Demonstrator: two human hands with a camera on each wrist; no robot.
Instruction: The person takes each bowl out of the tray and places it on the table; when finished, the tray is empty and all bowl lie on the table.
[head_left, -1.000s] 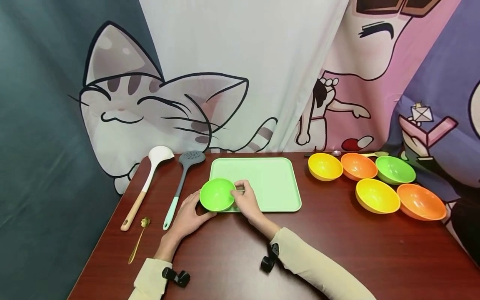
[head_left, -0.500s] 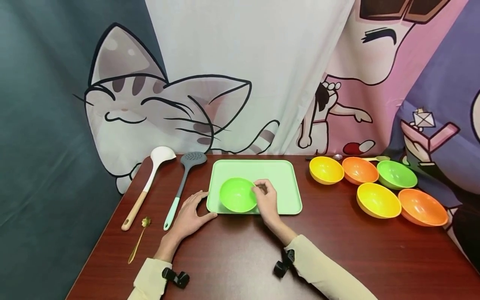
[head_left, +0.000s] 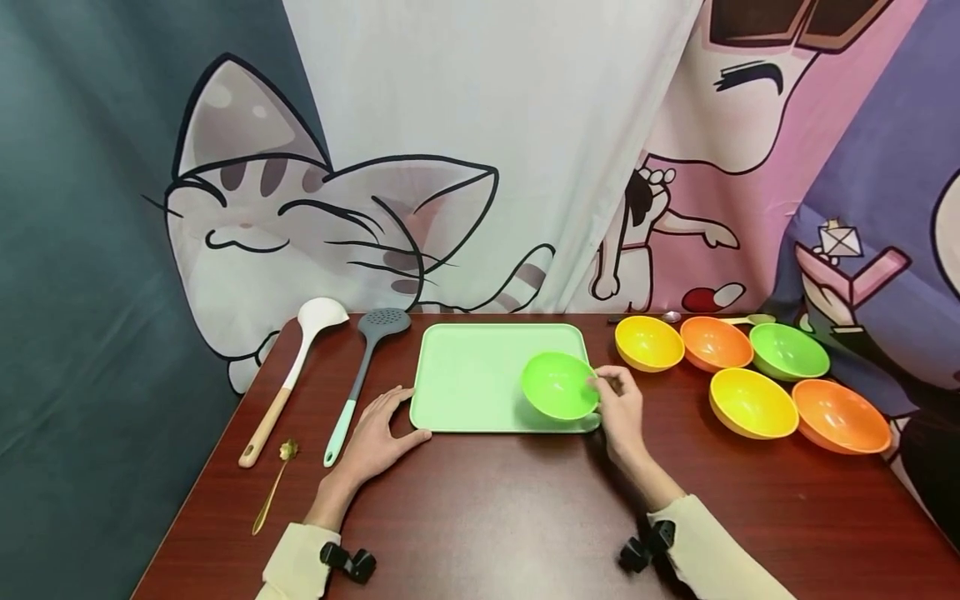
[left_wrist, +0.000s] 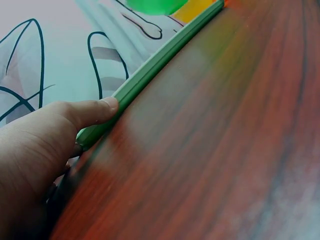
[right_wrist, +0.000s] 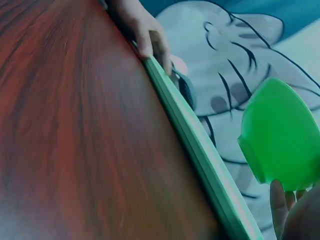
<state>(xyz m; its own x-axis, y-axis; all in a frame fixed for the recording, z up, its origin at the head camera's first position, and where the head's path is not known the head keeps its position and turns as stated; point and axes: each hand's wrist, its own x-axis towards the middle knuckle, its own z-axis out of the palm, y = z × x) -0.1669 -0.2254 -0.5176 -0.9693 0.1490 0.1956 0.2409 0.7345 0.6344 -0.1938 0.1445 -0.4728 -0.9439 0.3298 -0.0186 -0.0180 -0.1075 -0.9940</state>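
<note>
A bright green bowl [head_left: 557, 385] hangs over the right part of the pale green tray [head_left: 465, 379]. My right hand [head_left: 622, 410] pinches this bowl at its right side between thumb and fingers; the right wrist view shows the bowl [right_wrist: 280, 132] raised off the tray. At the tray's front left corner my left hand [head_left: 375, 442] rests with fingers spread and fairly straight. Its thumb lies along the tray's front edge [left_wrist: 150, 75] in the left wrist view, while its other fingers are mostly hidden there.
On the right stand two yellow bowls [head_left: 649, 343], two orange bowls [head_left: 716, 343] and another green bowl [head_left: 789, 352], with spoons partly behind them. Left of the tray lie a white ladle [head_left: 303, 358], a grey slotted turner [head_left: 367, 358] and a small gold spoon [head_left: 273, 492].
My right hand has carried the green bowl rightward, from the tray's left front corner across to its right side. The left hand has let the bowl go and stays by that corner.
</note>
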